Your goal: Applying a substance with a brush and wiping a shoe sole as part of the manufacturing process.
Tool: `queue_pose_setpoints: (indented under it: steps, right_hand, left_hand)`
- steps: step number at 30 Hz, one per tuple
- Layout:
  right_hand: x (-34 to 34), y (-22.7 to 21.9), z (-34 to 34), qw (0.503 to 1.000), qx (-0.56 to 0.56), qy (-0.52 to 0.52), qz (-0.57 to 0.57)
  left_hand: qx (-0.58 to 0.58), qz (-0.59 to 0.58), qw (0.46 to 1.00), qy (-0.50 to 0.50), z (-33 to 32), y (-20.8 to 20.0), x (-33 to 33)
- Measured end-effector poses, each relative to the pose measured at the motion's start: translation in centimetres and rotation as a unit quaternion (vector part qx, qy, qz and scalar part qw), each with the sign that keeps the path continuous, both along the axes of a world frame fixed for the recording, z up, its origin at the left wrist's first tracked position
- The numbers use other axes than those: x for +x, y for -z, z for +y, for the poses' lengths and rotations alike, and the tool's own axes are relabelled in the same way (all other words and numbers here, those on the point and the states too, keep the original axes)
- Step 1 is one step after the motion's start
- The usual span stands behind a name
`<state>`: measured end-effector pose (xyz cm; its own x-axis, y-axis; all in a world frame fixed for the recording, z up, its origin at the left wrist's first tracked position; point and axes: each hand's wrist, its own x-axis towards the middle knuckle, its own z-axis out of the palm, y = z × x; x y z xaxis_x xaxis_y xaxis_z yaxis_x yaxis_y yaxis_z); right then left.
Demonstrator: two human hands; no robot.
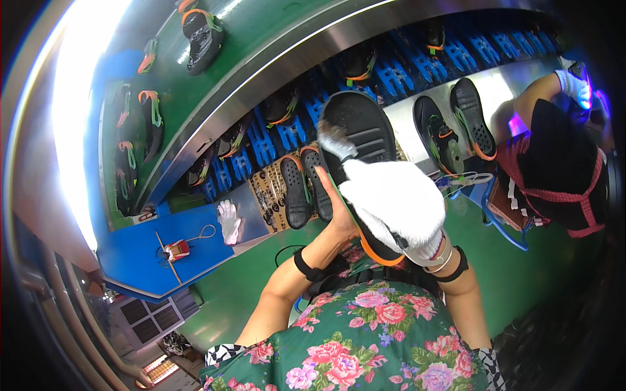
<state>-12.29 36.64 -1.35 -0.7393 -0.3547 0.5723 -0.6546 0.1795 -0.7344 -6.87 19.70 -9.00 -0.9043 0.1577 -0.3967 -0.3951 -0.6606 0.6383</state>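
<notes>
My bare left hand [340, 218] grips the left edge of a large black shoe sole [362, 114], with its fingers mostly hidden behind. The sole has raised ridges across the middle and an orange rim at the near end. In a white knit glove, my right hand [396, 199] is closed around a brush [336, 140]. The brush's pale bristles touch the sole's left side; most of its handle is hidden by the glove. Just left of the held sole, two perforated black soles [297, 192] with orange edges lie side by side on a taped patch of bench.
A conveyor with blue racks [261, 143] carries black shoe parts. Further right lie a black shoe upper [435, 133] and another perforated sole [471, 117]. A co-worker [561, 156] sits there. At left, a white glove [229, 221] and a red-and-white object [177, 249] rest on the bench.
</notes>
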Motion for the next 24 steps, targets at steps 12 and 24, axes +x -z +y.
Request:
queue_pose_setpoints:
  steps: [12, 24]
  right_hand:
    - [-0.7, 2.3, -0.8, 0.987, -0.106, -0.012, 0.120]
    - [-0.8, 0.4, 0.8, 0.993, -0.104, -0.050, -0.037]
  left_hand:
    - [0.149, 0.085, 0.985, 0.016, -0.4, 2.9, -0.9]
    - [0.218, 0.135, 0.965, 0.058, -2.5, 5.2, -0.6]
